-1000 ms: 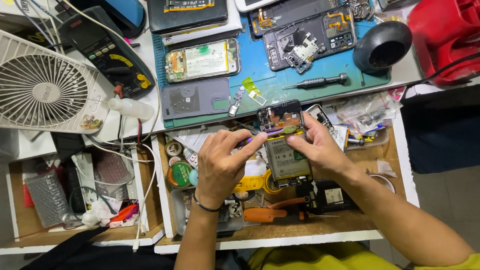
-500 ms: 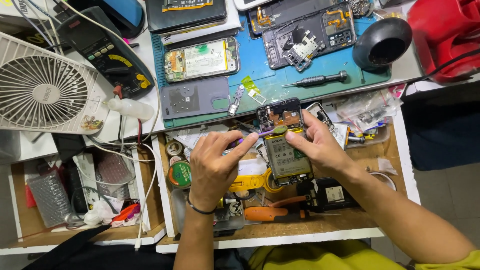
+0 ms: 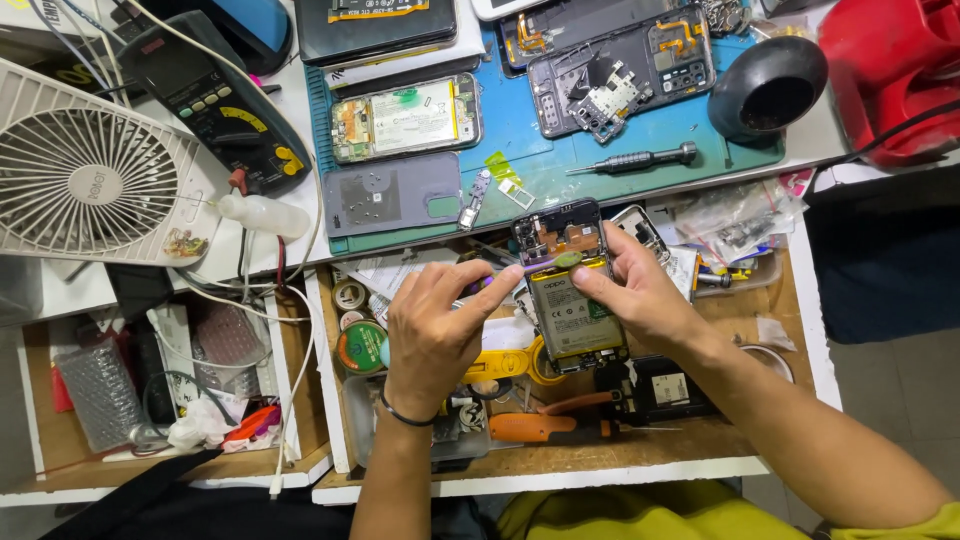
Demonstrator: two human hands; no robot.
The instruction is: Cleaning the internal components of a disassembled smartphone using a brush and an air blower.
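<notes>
My right hand (image 3: 640, 295) grips an opened phone (image 3: 570, 300) with its back cover off, battery and circuit board showing, held above an open wooden drawer (image 3: 560, 455). My left hand (image 3: 435, 330) pinches a thin purple pry tool (image 3: 520, 268) whose green tip lies across the phone just above the battery. My right thumb rests next to that tip.
A blue work mat (image 3: 520, 140) holds two more opened phones (image 3: 405, 118), a grey back cover (image 3: 392, 197) and a screwdriver (image 3: 632, 160). A white fan (image 3: 90, 180), a multimeter (image 3: 215, 105), a small bottle (image 3: 262, 215) and a black funnel-shaped cup (image 3: 765, 90) stand around. Orange-handled pliers (image 3: 545, 427) lie in the drawer.
Both hands and the phone stay almost in place. The tool tip has shifted slightly along the top of the battery.
</notes>
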